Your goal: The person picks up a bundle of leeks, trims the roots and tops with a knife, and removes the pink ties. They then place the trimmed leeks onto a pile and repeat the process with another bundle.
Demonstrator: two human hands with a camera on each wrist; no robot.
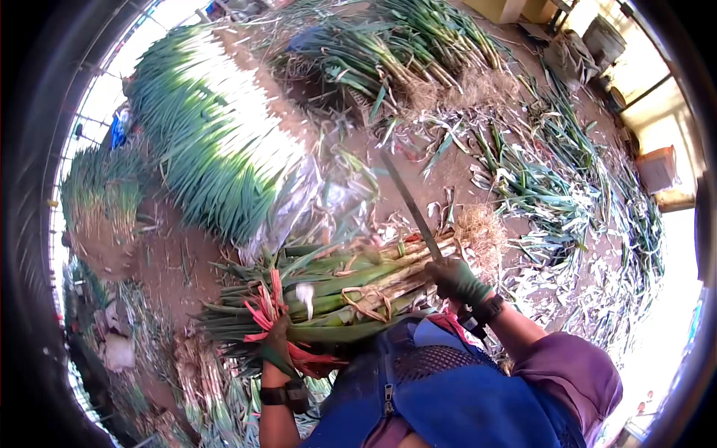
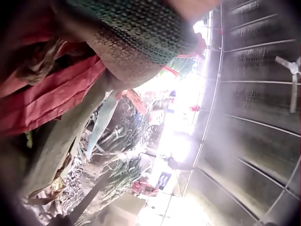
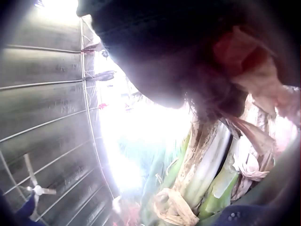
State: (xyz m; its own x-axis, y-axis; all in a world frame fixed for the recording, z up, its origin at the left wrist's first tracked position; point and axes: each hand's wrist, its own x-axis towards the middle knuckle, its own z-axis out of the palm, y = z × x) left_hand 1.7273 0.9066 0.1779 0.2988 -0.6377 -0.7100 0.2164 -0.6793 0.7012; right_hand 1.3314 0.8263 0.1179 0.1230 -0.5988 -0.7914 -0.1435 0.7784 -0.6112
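A thick bundle of large green onions (image 1: 351, 280) lies across the person's lap, its leaves to the left and its roots (image 1: 479, 233) to the right. Red strips (image 1: 267, 308) wrap the leafy end, and the gloved left hand (image 1: 278, 347) grips them there. Its green knit glove (image 2: 146, 28) and the red strip (image 2: 51, 96) fill the upper left wrist view. In the gloved right hand (image 1: 461, 282) is a long knife (image 1: 409, 196), its blade slanting up over the root end. Dry leaves and pale stalks (image 3: 207, 165) show close below that hand in the right wrist view.
A long row of cleaned green onions (image 1: 216, 127) lies at the upper left. Untrimmed ones with roots are piled at the top (image 1: 418, 52). Peeled leaves (image 1: 553, 194) litter the floor on the right. A cardboard box (image 1: 657, 170) stands by the right wall.
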